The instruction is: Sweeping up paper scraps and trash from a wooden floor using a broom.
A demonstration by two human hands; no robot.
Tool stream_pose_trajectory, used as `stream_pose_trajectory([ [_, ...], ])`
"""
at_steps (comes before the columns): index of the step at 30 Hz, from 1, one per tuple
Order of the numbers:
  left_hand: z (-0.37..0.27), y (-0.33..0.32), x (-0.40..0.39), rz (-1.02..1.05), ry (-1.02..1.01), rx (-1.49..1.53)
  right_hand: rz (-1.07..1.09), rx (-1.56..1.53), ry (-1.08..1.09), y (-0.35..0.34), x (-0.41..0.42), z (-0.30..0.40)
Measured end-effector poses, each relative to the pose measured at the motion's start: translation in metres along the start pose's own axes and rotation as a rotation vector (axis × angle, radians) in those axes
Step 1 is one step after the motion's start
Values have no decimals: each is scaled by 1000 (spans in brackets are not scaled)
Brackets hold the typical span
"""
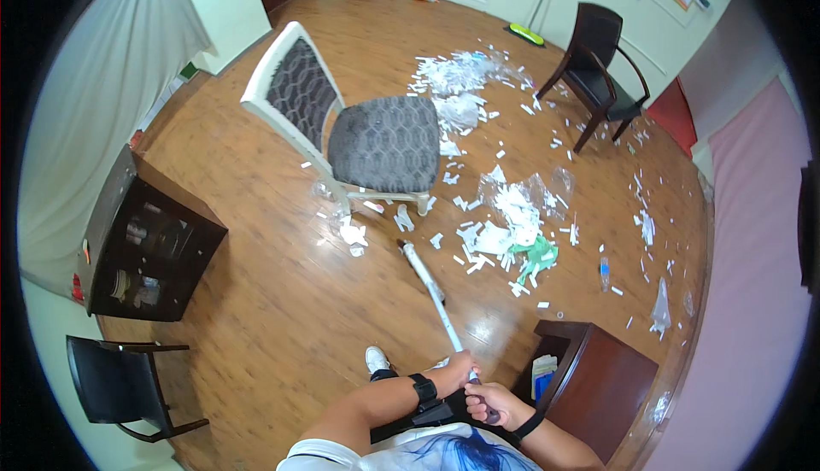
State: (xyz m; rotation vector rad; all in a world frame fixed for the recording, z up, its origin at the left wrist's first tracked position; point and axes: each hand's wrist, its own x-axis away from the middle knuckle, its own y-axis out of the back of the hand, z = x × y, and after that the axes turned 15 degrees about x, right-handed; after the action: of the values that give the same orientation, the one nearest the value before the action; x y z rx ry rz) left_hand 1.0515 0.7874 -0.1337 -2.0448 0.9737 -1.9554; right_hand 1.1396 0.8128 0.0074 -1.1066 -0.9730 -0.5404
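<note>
Both of my hands hold one long pole with a white head, a broom or similar tool [423, 274], low in the picture. My left hand [460, 370] is closed round the pale pole, a little farther out. Just nearer to me, my right hand [492, 402] grips the dark handle end. The head of the tool rests on or just above the wooden floor, left of a heap of white paper scraps [516, 215] with clear plastic and a green plastic bag [538, 256]. A larger heap of scraps [461, 74] lies beyond, near a patterned chair [384, 144].
A dark cabinet [173, 240] and a black armchair [112, 378] stand at the left. At the lower right is a brown wooden cabinet [605, 388]. Another dark armchair [599, 80] stands at the upper right, near a green broom [526, 34]. A plastic bottle [605, 274] lies on the floor.
</note>
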Motion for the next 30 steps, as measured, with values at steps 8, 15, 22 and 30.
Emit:
stream_pose_trajectory([
  [8, -109, 102, 57, 46, -17, 238, 262, 49, -56, -127, -78, -4],
  [15, -221, 150, 112, -66, -275, 527, 391, 334, -107, -230, -137, 28],
  [22, -312, 211, 139, -57, -425, 593, 278, 713, 67, -311, -175, 57],
  [30, -441, 238, 159, -68, -492, 622, 97, 928, 204, -347, -233, 148],
])
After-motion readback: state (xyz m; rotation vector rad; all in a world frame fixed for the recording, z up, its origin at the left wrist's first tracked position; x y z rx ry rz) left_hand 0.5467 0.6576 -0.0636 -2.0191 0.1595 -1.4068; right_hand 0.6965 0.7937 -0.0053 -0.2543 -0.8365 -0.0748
